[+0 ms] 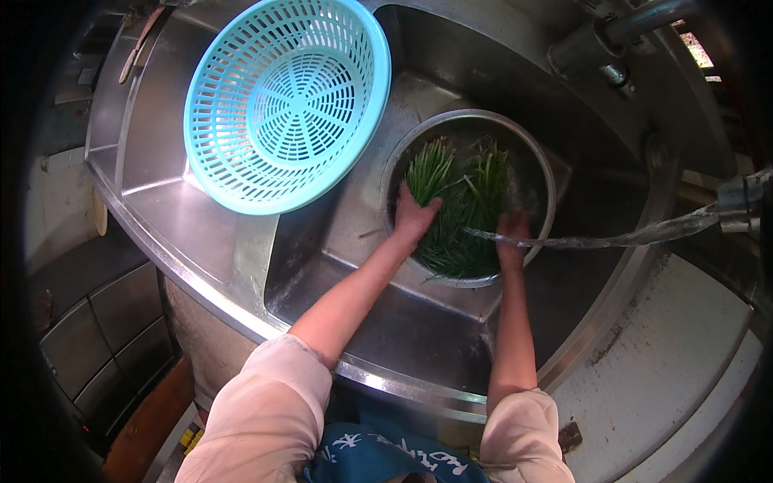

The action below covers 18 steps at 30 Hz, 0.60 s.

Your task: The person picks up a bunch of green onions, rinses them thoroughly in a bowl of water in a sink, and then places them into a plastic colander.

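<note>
A round metal basin [546, 175] sits in a deep stainless steel sink [362, 217]. Inside it lie long thin green leaves [453, 241], like chives. My left hand [415, 211] grips a bunch of the green stalks [430, 172] at the basin's left side. My right hand [513, 232] is at the basin's right side, next to a second bunch [488, 175]; whether its fingers hold any stalks cannot be told. A stream of water [604, 243] runs from a spout [740, 205] at the right, across my right hand, into the basin.
A light-blue plastic colander [299, 105] rests on the sink's left ledge, partly over the bowl. A long thin tool [136, 51] lies at the far left. A thick metal pipe [604, 42] stands at the upper right. A pale worn surface [658, 362] adjoins the sink's right edge.
</note>
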Available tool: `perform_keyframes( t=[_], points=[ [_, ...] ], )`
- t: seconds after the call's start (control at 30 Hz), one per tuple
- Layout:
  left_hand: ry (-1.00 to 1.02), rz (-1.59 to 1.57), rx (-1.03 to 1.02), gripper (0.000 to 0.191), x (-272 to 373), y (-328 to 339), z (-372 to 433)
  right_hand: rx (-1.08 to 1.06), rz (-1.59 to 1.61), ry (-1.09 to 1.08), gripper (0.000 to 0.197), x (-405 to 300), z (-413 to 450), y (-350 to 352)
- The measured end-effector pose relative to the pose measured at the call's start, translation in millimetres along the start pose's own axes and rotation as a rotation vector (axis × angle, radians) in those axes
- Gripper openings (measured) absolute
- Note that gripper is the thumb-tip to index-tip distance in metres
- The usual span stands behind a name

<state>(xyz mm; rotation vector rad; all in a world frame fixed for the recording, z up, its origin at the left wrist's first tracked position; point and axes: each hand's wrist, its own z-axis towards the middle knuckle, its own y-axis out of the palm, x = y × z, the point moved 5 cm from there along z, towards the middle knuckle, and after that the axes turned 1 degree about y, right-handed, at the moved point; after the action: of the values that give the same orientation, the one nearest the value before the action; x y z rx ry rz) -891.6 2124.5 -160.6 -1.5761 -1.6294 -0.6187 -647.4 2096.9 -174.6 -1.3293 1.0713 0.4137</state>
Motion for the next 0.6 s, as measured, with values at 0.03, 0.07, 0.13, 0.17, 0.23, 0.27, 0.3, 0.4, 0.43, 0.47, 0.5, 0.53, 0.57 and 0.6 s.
perform_keyframes(
  t=[0.03,0.07,0.13,0.17,0.23,0.27,0.3,0.4,0.43,0.47,0.5,0.53,0.57,0.6],
  points=[
    [0.183,0.285,0.125,0.074,12,-3,-6,-0.010,0.004,-0.001,0.025,-13,2,1],
    [0.178,0.287,0.135,0.074,15,-1,-12,-0.073,-0.067,0.083,0.031,-22,4,0],
    [0.264,0.655,0.167,0.079,51,11,-29,-0.121,-0.144,0.167,0.039,-35,10,1],
    [0.265,0.652,0.167,0.079,49,13,-24,-0.050,-0.260,0.081,0.039,-44,14,3],
    [0.557,0.729,0.093,0.076,59,26,-10,0.024,-0.376,-0.010,0.039,-52,26,14],
    [0.561,0.729,0.072,0.071,60,32,-2,0.086,-0.387,-0.160,0.039,-58,34,21],
    [0.558,0.729,0.078,0.071,57,34,9,0.139,-0.393,-0.311,0.040,-64,37,30],
    [0.600,0.873,-0.010,0.071,41,46,30,-0.037,-0.669,-0.491,0.044,-77,41,68],
    [0.611,0.940,-0.023,0.070,36,49,33,-0.039,-0.667,-0.492,0.044,-79,39,70],
    [0.621,1.008,-0.036,0.069,30,50,36,-0.221,-0.740,-0.580,0.046,-80,33,79],
    [0.619,1.009,-0.040,0.069,28,48,37,-0.405,-0.811,-0.662,0.047,-80,26,86],
    [0.632,1.133,-0.073,0.068,24,46,38,-0.407,-0.810,-0.658,0.047,-76,26,84],
    [0.644,1.256,-0.108,0.067,20,46,38,-0.278,-0.829,-0.585,0.048,-71,30,76],
    [0.637,1.255,-0.102,0.067,17,45,38,-0.153,-0.842,-0.521,0.048,-71,33,68]
  ],
)
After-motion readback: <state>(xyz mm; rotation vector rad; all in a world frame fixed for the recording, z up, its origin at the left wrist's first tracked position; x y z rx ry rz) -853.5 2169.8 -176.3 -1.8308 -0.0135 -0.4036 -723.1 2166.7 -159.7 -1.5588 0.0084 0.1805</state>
